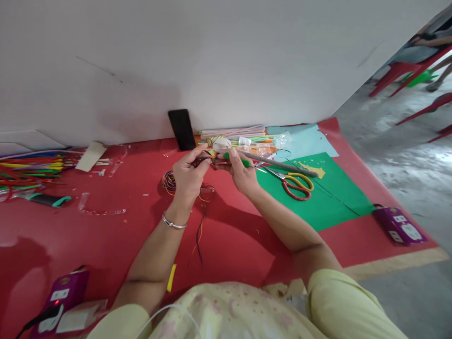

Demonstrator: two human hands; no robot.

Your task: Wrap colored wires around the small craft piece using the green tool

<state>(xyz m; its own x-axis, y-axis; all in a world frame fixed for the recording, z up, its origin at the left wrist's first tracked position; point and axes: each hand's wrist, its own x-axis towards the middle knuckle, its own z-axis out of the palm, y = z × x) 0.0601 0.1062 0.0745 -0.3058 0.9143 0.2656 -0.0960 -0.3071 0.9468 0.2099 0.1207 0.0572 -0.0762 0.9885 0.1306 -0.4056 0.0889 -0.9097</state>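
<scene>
The fingers (197,162) of the left hand (189,176) are closed in a pinch on a bunch of thin coloured wires (199,230), whose loose ends — orange, dark and purple — hang down from the hand toward the red surface (229,235). The fingers (231,157) of the right hand (242,174) are curled shut around a green-tipped stick (243,162), held just beside the left hand so the two hands nearly meet over the wires. How the wires and the stick join between the hands is too small to tell. A silver bangle (173,223) sits on the left wrist.

Behind the left hand a coil of coloured wire (168,181) lies on the surface. Just right of the right hand a grey rod (282,164) lies across a green sheet (318,197), with red-and-yellow scissors (294,183) beside it. A light blue sheet (303,139) and a stack of papers (233,133) lie farther back by the wall, where a black phone (181,129) leans upright. Coloured sticks (31,167) are piled far left — well apart from the hands. A purple box (399,226) lies at the right edge, another purple box (61,296) near left.
</scene>
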